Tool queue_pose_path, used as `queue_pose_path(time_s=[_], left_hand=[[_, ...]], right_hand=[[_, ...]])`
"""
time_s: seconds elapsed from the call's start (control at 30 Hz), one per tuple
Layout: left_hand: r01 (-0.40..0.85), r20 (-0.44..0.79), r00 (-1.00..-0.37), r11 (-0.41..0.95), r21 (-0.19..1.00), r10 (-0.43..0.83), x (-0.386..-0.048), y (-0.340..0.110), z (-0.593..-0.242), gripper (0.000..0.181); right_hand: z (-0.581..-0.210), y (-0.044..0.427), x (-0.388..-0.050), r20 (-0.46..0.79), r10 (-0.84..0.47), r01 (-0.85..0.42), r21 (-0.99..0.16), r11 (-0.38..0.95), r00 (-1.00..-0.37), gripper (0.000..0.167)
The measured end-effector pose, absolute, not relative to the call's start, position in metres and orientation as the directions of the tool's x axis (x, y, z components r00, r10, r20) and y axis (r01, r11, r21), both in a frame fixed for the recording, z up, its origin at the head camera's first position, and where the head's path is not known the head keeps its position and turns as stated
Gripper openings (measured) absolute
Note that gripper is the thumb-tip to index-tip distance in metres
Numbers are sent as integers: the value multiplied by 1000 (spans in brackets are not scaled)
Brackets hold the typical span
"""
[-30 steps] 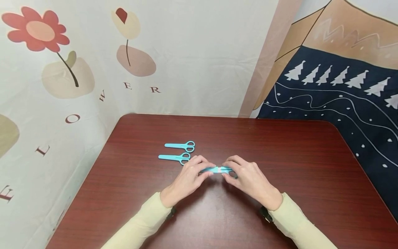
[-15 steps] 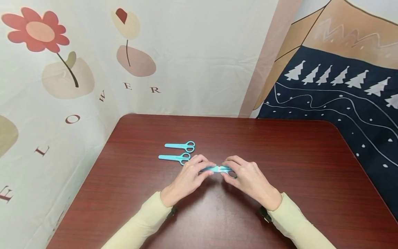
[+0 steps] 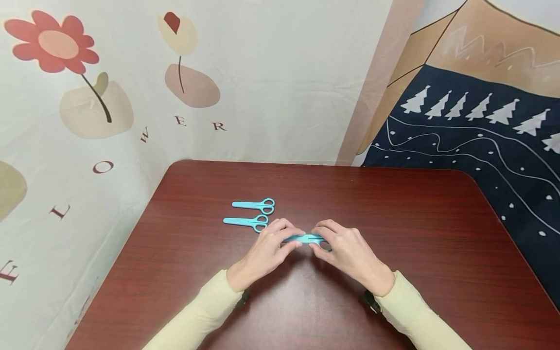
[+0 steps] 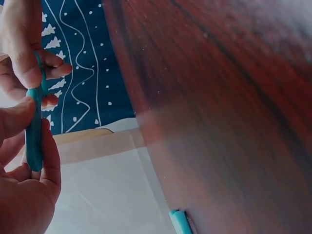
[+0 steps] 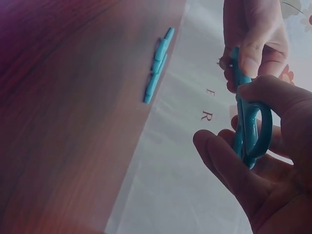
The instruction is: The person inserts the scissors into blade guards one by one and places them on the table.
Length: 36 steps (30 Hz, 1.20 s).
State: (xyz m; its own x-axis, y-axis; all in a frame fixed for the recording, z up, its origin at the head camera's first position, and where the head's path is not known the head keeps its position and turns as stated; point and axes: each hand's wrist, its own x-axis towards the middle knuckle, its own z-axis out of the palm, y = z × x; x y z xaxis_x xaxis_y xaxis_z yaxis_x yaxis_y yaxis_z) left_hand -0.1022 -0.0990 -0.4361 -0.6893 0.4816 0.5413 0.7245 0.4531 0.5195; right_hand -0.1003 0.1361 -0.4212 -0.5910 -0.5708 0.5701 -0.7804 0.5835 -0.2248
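A pair of light-blue scissors [image 3: 315, 238] is held level between both hands, low over the table's middle. My left hand [image 3: 268, 249] pinches the blue blade cover [image 4: 34, 141] between thumb and fingers. At the other end, the thumb and fingers of my right hand [image 3: 353, 252] grip the scissors near the handle loops [image 5: 263, 131]. Cover and handle part meet, with no blade showing between them in the head view. Fingers hide part of the cover and the loops.
Two more light-blue scissors, a farther pair [image 3: 247, 204] and a nearer pair [image 3: 238, 221], lie side by side left of the hands, loops to the right. The left hand partly overlaps the nearer pair. Printed cloth [image 3: 280, 97] hangs behind the brown table [image 3: 393, 204].
A pale strip of blade between cover and handles was visible earlier and is now covered. The right hand has shifted slightly left, toward the left hand. The two lying scissors have stayed put.
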Motion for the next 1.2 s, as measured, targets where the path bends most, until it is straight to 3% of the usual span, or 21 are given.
queue_pose_path(time_s=[0.57, 1.2], left_hand=[[684, 441, -729, 521, 510, 524, -100, -109, -426, 23], [764, 540, -643, 501, 407, 542, -98, -114, -430, 18]], right_hand=[[-424, 132, -99, 566, -575, -780, -220, 585, -591, 27], [-426, 125, -98, 562, -589, -785, -194, 589, -581, 29]])
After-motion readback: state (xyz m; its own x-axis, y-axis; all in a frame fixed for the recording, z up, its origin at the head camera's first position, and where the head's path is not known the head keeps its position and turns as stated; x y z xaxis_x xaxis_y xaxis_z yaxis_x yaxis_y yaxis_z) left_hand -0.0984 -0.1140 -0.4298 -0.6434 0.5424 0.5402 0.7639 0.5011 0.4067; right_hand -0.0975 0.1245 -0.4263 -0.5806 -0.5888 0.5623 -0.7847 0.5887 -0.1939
